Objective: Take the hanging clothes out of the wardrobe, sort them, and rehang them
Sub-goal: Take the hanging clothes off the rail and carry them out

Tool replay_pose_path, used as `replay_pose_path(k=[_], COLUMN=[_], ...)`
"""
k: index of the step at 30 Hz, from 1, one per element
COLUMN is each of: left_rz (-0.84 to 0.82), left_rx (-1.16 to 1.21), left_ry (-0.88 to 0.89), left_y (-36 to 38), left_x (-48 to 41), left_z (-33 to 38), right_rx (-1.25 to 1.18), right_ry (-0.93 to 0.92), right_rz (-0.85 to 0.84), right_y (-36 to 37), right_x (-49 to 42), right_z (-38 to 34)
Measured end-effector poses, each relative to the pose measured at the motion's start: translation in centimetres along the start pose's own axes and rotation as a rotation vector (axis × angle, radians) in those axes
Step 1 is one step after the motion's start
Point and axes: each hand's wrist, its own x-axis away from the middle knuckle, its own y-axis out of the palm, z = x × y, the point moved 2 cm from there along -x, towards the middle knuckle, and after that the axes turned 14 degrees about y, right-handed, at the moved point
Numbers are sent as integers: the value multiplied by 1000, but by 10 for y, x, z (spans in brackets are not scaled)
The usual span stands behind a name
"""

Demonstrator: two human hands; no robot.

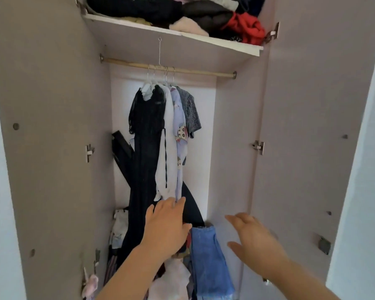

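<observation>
The clothes [160, 126] are hung bunched mid-rod [204, 72] in the wardrobe [236, 126]; the left hand [167, 228] is stretched flat, fingertips at the white garment [167, 165] hem, nothing gripped; the right hand [253, 237] is held spread, empty, beside the jeans [208, 260].

Our left hand [166, 228] stretches up from the bottom centre of the frame, fingers straight and together; our right hand [254, 241], lower right, hovers with fingers relaxed and spread
</observation>
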Motion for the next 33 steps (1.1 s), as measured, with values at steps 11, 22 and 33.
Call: replay_pose_path(k=[11,22,33], left_rz=[230,509,590], left_rx=[-75,-224,-396], left_ry=[20,52,73], left_y=[-11,-36,-54], left_x=[-178,-368,-499], left_z=[-96,-168,-214], right_rx=[5,-154,-214], right_ry=[-111,-237,-312], right_rz=[178,550,621], right_y=[-25,-119,-154], right_x=[-232,-470,-632], right_z=[-39,-75,-136])
